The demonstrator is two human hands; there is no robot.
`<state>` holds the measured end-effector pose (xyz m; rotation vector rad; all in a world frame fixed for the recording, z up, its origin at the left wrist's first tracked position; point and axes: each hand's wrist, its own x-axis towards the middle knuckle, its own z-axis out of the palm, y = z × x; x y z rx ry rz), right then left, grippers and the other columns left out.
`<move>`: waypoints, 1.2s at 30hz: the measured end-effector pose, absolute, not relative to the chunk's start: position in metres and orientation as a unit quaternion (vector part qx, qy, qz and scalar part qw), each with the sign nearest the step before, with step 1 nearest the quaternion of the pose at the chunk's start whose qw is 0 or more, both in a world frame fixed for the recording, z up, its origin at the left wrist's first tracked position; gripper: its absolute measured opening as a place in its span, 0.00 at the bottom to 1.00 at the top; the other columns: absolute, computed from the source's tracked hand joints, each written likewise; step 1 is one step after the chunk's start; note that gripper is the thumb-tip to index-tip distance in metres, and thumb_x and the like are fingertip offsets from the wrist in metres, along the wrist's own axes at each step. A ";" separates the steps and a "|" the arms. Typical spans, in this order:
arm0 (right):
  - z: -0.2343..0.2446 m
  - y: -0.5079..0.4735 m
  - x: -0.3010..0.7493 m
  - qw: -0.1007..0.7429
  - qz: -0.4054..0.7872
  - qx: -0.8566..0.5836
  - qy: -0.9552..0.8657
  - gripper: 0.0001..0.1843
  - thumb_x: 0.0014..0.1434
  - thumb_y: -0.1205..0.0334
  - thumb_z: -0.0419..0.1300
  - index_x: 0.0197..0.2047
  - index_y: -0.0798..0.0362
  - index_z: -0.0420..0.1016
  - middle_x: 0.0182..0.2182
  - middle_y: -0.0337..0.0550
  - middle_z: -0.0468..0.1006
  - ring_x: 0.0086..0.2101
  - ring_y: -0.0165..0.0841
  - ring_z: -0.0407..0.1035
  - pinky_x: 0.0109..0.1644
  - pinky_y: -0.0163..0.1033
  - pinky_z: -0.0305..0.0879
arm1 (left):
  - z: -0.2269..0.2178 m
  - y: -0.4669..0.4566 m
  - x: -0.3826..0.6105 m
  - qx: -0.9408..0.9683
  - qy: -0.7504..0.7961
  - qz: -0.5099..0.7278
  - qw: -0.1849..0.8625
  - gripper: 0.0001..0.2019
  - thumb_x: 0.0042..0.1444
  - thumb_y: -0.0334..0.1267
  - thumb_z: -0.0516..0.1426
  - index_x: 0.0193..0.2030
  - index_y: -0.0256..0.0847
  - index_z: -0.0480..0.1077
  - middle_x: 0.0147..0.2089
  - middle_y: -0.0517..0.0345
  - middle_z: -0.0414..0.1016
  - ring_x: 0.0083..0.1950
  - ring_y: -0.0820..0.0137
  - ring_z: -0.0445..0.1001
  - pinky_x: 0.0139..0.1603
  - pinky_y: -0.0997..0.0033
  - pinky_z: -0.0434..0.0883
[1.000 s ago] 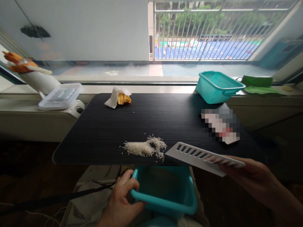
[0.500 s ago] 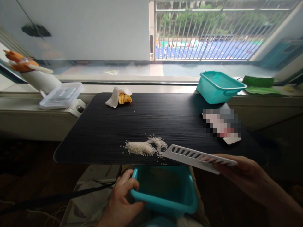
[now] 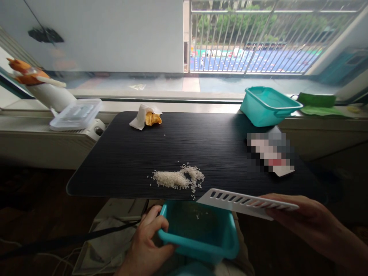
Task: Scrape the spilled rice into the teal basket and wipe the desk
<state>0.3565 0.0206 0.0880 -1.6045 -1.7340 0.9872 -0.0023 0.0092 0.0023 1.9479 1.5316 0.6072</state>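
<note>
My left hand [image 3: 146, 241] grips the left rim of a teal plastic basin [image 3: 201, 245] held just under the front edge of the black table [image 3: 129, 153]. My right hand [image 3: 304, 222] holds a white slotted plastic scraper [image 3: 244, 201], which sticks out to the left over the basin's mouth at the table's front edge. A small heap of white rice [image 3: 178, 178] lies on the table just beyond the scraper's tip. A few grains are falling into the basin, and some rice shows on its bottom.
A second teal basin [image 3: 268, 105] stands at the table's back right, a blurred flat item [image 3: 271, 153] in front of it. A white tissue with something yellow [image 3: 146, 118] lies at the back. A clear lidded box [image 3: 76, 113] rests on the left sill. Cables trail on the floor.
The scraper reached in to the heap's right edge, then drew back toward me past the table's front edge; a few grains now drop into the basin. My left hand holds still.
</note>
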 end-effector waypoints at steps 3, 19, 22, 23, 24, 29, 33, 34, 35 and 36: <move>0.086 0.018 0.361 0.307 0.346 -0.604 -0.649 0.12 0.58 0.53 0.63 0.42 0.44 0.86 0.39 0.44 0.86 0.37 0.43 0.81 0.38 0.34 0.78 | 0.000 0.009 -0.003 0.729 0.576 0.228 0.293 0.07 0.41 0.29 0.58 0.24 0.43 0.62 0.41 0.57 0.72 0.43 0.65 0.74 0.42 0.71 0.69; 0.083 0.036 0.340 0.309 0.381 -0.542 -0.683 0.11 0.61 0.57 0.62 0.44 0.45 0.84 0.38 0.40 0.86 0.34 0.36 0.80 0.36 0.31 0.75 | -0.002 0.006 -0.005 0.712 0.577 0.243 0.320 0.07 0.42 0.28 0.57 0.25 0.42 0.62 0.44 0.57 0.71 0.44 0.65 0.72 0.43 0.71 0.67; 0.082 0.032 0.347 0.310 0.369 -0.557 -0.677 0.11 0.60 0.57 0.63 0.44 0.45 0.84 0.38 0.40 0.86 0.35 0.36 0.80 0.37 0.31 0.76 | -0.002 0.007 -0.006 0.712 0.575 0.236 0.326 0.08 0.42 0.29 0.57 0.25 0.43 0.61 0.39 0.58 0.70 0.42 0.66 0.72 0.41 0.72 0.68; 0.082 0.031 0.350 0.318 0.355 -0.571 -0.668 0.11 0.60 0.57 0.63 0.44 0.45 0.84 0.39 0.40 0.86 0.36 0.37 0.80 0.38 0.31 0.76 | -0.002 0.007 -0.006 0.712 0.577 0.234 0.324 0.08 0.42 0.29 0.57 0.25 0.43 0.61 0.39 0.58 0.70 0.42 0.66 0.72 0.41 0.72 0.68; 0.081 0.031 0.352 0.325 0.342 -0.585 -0.660 0.11 0.59 0.57 0.64 0.44 0.46 0.84 0.39 0.41 0.86 0.37 0.38 0.80 0.40 0.32 0.76 | -0.002 0.007 -0.006 0.712 0.580 0.232 0.319 0.07 0.42 0.29 0.57 0.25 0.43 0.61 0.40 0.58 0.70 0.42 0.66 0.72 0.41 0.73 0.68; 0.078 0.030 0.360 0.326 0.337 -0.601 -0.647 0.11 0.59 0.56 0.64 0.43 0.47 0.85 0.40 0.42 0.86 0.39 0.41 0.80 0.42 0.34 0.77 | -0.002 0.008 -0.005 0.722 0.579 0.232 0.300 0.07 0.40 0.29 0.57 0.24 0.42 0.63 0.45 0.56 0.71 0.45 0.64 0.72 0.40 0.72 0.68; 0.076 0.027 0.361 0.327 0.349 -0.588 -0.652 0.11 0.58 0.56 0.64 0.44 0.45 0.84 0.41 0.40 0.86 0.39 0.40 0.80 0.41 0.33 0.77 | -0.003 0.007 -0.004 0.720 0.579 0.227 0.309 0.07 0.41 0.29 0.58 0.25 0.42 0.62 0.43 0.56 0.71 0.45 0.64 0.73 0.42 0.71 0.68; 0.076 0.026 0.361 0.335 0.346 -0.590 -0.648 0.11 0.58 0.56 0.64 0.43 0.44 0.84 0.40 0.40 0.86 0.39 0.40 0.80 0.41 0.33 0.77 | -0.003 0.007 -0.004 0.719 0.580 0.227 0.309 0.07 0.41 0.29 0.58 0.25 0.43 0.62 0.43 0.56 0.71 0.44 0.64 0.73 0.42 0.71 0.69; 0.076 0.026 0.361 0.339 0.344 -0.593 -0.645 0.11 0.58 0.56 0.64 0.43 0.44 0.84 0.40 0.40 0.86 0.39 0.40 0.80 0.42 0.33 0.76 | -0.003 0.008 -0.004 0.718 0.582 0.228 0.306 0.07 0.41 0.29 0.58 0.25 0.43 0.63 0.43 0.56 0.71 0.44 0.64 0.73 0.41 0.71 0.69; 0.076 0.026 0.361 0.340 0.344 -0.594 -0.643 0.11 0.59 0.56 0.64 0.43 0.44 0.84 0.41 0.40 0.86 0.39 0.40 0.80 0.42 0.33 0.76 | -0.002 0.008 -0.005 0.718 0.583 0.230 0.303 0.07 0.40 0.29 0.58 0.25 0.43 0.63 0.43 0.56 0.71 0.44 0.64 0.73 0.41 0.71 0.69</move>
